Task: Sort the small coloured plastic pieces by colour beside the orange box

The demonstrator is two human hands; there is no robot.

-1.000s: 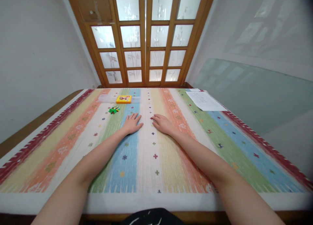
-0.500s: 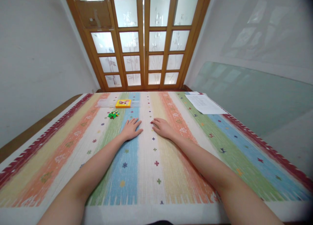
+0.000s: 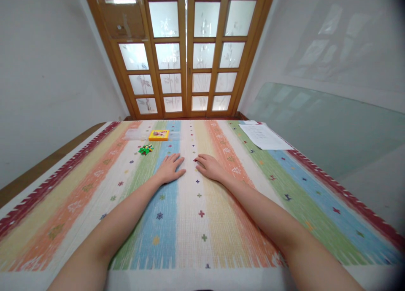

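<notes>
My left hand [image 3: 170,168] lies palm down on the striped tablecloth [image 3: 190,206], fingers spread and nothing in them. Just across the white strip, my right hand [image 3: 209,167] also rests on the cloth with its fingers stretched out, holding nothing. Beyond the left hand, to its left, sits a small pile of green, yellow and dark toy bricks [image 3: 146,149]. Behind that pile lies a flat yellow box [image 3: 158,135] with a picture on top. Clear plastic [image 3: 136,134] shows on either side of the box. Neither hand touches these things.
White paper sheets [image 3: 264,136] with print lie at the far right of the table. A pale glass panel [image 3: 316,122] leans along the right wall. Wooden doors [image 3: 186,71] with glass panes stand past the table's far edge.
Both hands stay where they were on the cloth. The whole view has shifted very slightly, and nothing on the table has been moved.
</notes>
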